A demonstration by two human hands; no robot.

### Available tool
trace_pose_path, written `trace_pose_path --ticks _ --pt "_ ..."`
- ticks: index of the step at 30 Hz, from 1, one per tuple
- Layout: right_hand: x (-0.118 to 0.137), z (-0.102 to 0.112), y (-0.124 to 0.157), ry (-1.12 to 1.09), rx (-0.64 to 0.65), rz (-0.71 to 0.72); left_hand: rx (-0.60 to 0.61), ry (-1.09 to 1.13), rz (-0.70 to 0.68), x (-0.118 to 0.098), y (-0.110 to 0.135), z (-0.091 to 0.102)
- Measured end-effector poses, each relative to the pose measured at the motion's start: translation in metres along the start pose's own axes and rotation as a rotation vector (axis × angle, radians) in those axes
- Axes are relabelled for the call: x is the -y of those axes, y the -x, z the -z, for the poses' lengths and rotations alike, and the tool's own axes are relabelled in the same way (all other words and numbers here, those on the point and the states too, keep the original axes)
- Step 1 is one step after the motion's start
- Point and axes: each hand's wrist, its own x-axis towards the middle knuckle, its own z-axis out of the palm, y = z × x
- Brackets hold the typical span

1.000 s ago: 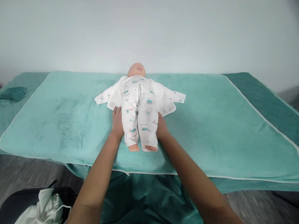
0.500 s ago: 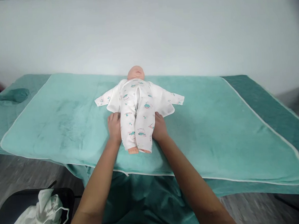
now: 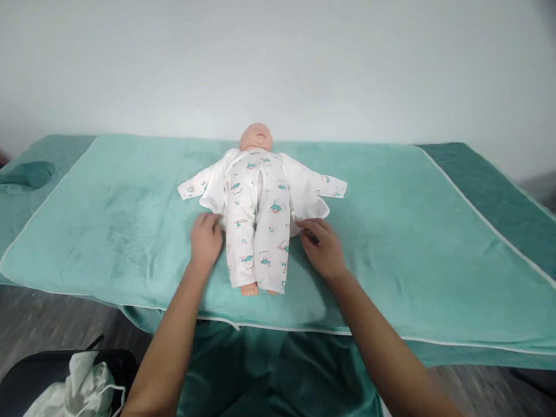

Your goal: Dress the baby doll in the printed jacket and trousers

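A baby doll (image 3: 256, 137) lies on its back, head toward the wall and feet toward me. It wears a white, open-fronted baby shirt (image 3: 302, 184) with sleeves spread to both sides. Printed white baby trousers (image 3: 271, 234) cover its legs and reach up over its chest, with a slit at the crotch. My left hand (image 3: 206, 240) is closed at the shirt's lower edge, left of the trousers. On the other side my right hand (image 3: 323, 246) pinches the shirt's lower edge beside the trouser leg. The fingertips are partly hidden.
A pale green plush mat (image 3: 428, 249) covers most of the table, over a darker green cover (image 3: 475, 169). A white wall (image 3: 267, 57) stands behind. At lower left, a bundle of white cloth with cords (image 3: 70, 401) lies on a black chair (image 3: 23, 379).
Both hands have moved outward from the trouser legs to the shirt's lower edge. The shirt's edge now reaches lower beside the legs.
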Motion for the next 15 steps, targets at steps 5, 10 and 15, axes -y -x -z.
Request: trace_pose_path --ticks 5,10,15 --pt "-0.046 0.015 -0.035 0.273 -0.158 -0.344 -0.062 -0.123 0.277 0.014 -0.036 0.007" --pt "-0.051 0.023 -0.074 0.252 0.101 -0.677 0.008 -0.221 0.286 0.008 -0.047 0.000" --pt "-0.008 0.035 -0.110 -0.434 0.281 -0.721 -0.037 -0.161 0.218 0.010 -0.038 0.000"
